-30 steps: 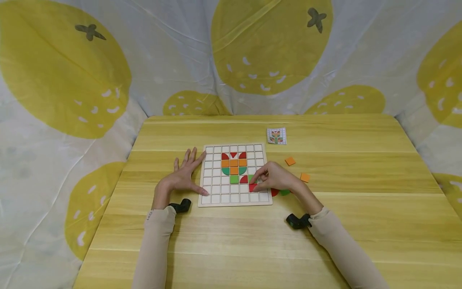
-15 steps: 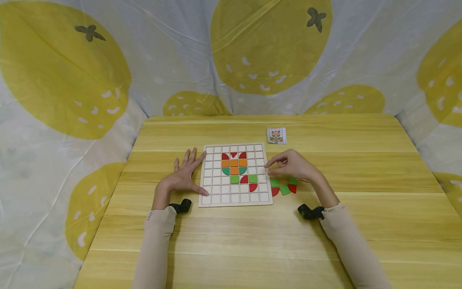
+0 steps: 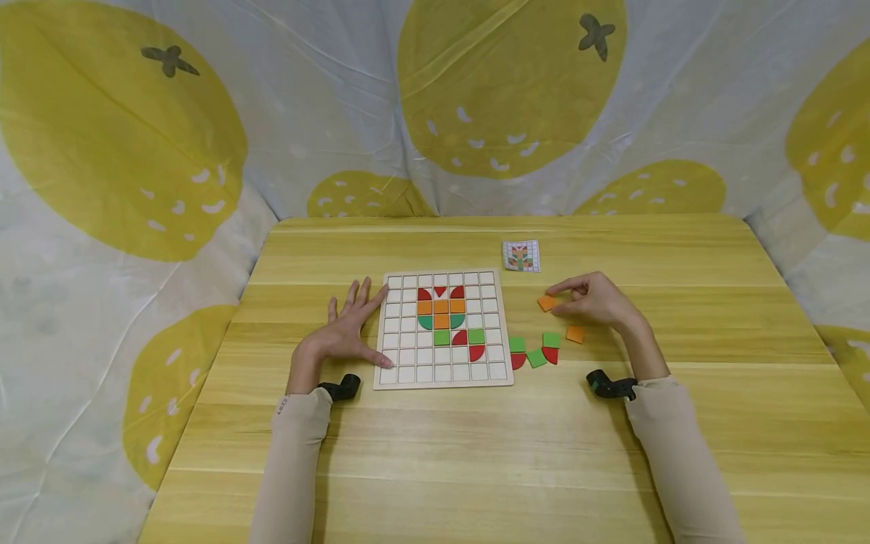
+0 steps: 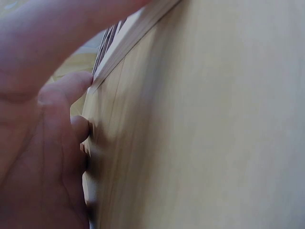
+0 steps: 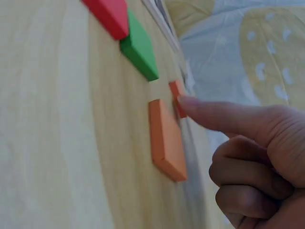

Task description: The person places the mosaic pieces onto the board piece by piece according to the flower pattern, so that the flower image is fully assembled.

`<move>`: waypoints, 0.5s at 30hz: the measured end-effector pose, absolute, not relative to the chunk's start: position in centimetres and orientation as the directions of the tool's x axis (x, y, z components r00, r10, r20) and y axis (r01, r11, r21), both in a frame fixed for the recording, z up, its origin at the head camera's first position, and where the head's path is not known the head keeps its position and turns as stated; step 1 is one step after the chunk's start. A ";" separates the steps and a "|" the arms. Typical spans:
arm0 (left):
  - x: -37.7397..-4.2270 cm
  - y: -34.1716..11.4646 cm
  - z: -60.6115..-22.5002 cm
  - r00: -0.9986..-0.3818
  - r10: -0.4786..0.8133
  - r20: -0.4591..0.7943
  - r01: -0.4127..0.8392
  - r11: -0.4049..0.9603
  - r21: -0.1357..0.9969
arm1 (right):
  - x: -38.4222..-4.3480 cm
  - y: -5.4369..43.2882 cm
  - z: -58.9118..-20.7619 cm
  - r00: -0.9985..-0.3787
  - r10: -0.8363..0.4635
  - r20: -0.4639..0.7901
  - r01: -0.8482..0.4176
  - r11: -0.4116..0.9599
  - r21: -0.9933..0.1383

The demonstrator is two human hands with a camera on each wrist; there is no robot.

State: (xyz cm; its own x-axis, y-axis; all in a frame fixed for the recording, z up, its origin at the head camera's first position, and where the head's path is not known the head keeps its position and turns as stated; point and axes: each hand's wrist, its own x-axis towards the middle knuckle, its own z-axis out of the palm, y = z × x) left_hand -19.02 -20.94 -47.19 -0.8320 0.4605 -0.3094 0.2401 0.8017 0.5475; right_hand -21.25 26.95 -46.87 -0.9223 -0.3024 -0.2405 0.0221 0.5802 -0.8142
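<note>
A square wooden grid board (image 3: 408, 375) lies on the table, with red, orange and green tiles set in its cells. My left hand (image 3: 343, 329) spreads along the board's left side, thumb over the lower-left corner and index fingertip at the upper edge; the left wrist view shows a fingertip (image 4: 86, 81) against its rim. To the right of the board, my right hand (image 3: 598, 302) pinches an orange square tile (image 3: 546, 303) between thumb and index finger. In the right wrist view the thumb meets this orange tile's edge, and the other fingers are curled in.
Another orange tile (image 3: 575, 334) lies just below the right hand. Several green and red tiles, one a green square (image 3: 535, 358), sit beside the board's right edge. A small printed pattern card (image 3: 520, 256) lies behind the board. Patterned cloth (image 3: 510, 91) hangs around the table.
My right hand has left a red quarter-round tile in the board and moved right and away to the farther orange tile. My left hand has stayed in place.
</note>
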 end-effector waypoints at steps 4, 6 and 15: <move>-19.0 -20.9 -47.2 -0.833 0.459 -0.310 0.238 0.803 0.546 | -21.4 26.8 -47.2 -0.925 -0.289 -0.247 0.025 0.602 -0.798; -19.1 -20.9 -47.2 -0.833 0.459 -0.309 0.238 0.801 0.549 | -21.4 26.5 -47.2 -0.922 -0.296 -0.251 0.022 0.606 -0.795; -19.1 -21.0 -47.3 -0.834 0.458 -0.307 0.237 0.800 0.551 | -21.2 25.5 -47.3 -0.911 -0.328 -0.251 0.003 0.601 -0.799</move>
